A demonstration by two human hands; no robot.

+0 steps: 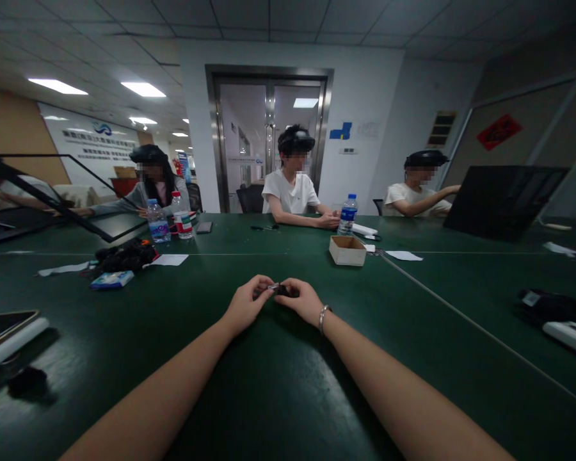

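Observation:
Both of my hands meet above the green table (pixel 249 397), fingertips nearly touching. My left hand (pixel 248 302) pinches a small silvery piece (pixel 272 287) between thumb and fingers. Within my right hand (pixel 307 301), also closed, is a small black piece (pixel 283 291). The two pieces come together between the hands; whether they are joined, and what kind of thing they are, is too small to tell. A metal bracelet (pixel 323 319) circles my right wrist.
Beyond my hands stand a small open box (pixel 347 251) and a water bottle (pixel 348 214). Two bottles (pixel 159 221), a black tangled bundle (pixel 125 256) and a tissue pack (pixel 112 280) are at left. Black gear (pixel 552 304) lies right. Several people sit around the table.

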